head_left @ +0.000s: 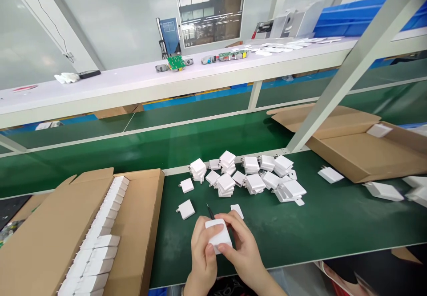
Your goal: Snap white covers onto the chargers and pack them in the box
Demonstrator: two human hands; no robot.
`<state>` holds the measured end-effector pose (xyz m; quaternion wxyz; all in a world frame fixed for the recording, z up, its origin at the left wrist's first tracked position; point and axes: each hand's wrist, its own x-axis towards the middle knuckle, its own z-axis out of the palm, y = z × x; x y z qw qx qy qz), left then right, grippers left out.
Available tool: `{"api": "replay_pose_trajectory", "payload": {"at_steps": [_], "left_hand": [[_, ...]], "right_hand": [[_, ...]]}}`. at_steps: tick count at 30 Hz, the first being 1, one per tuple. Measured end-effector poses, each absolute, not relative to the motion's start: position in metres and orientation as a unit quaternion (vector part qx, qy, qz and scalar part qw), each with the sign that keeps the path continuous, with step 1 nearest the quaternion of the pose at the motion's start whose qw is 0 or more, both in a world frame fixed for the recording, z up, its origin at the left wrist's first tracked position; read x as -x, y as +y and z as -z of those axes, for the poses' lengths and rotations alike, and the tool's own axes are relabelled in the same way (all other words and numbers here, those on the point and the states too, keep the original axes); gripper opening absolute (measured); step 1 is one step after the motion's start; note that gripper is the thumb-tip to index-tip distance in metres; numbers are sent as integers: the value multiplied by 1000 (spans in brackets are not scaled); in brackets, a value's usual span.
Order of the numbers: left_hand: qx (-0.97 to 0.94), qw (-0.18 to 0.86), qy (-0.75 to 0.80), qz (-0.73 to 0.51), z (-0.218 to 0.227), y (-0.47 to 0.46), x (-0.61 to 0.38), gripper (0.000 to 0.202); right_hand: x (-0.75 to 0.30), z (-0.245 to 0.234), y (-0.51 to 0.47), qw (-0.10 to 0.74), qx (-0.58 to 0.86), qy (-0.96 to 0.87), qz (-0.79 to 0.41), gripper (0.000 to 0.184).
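Both my hands close around one white charger (218, 237) above the green tabletop near its front edge. My left hand (203, 251) grips its left side, the thumb and a finger pressed on the white casing. On the other side, my right hand (245, 245) holds it with thumb and fingers. A thin dark pointed tool (210, 211) sticks out just beyond the held charger; whether it lies on the table or is in my left hand I cannot tell. Behind my right fingers is a flat white piece (236, 210). Two single chargers, one a white charger (186, 209), lie left of my hands.
Stacked white chargers (255, 182) spread across the green table (300, 225). At left, an open cardboard box (155, 225) holds rows of chargers. Another open box (353, 153) stands right, beside a slanted post (347, 64). Circuit boards (176, 62) rest on the shelf (133, 82).
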<state>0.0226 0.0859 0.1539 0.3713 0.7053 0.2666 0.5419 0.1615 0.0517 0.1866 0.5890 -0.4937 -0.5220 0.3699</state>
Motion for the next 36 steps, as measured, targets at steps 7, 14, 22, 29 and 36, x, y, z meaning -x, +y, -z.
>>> {"api": "replay_pose_trajectory", "payload": {"at_steps": [7, 14, 22, 29, 36], "left_hand": [[-689, 383, 281, -548, -154, 91, -18, 48], [-527, 552, 389, -517, -159, 91, -22, 67], [-310, 762, 344, -453, -177, 87, -26, 67], [-419, 565, 484, -520, -185, 96, 48, 57], [-622, -5, 752, -218, -185, 144, 182, 44]], "right_hand": [[-168, -188, 57, 547, 480, -564, -390, 43], [-164, -174, 53, 571, 472, -570, -356, 44], [-169, -176, 56, 444, 488, -673, -333, 48], [-208, -128, 50, 451, 595, -614, -254, 40], [-247, -93, 47, 441, 630, -612, -183, 27]]}}
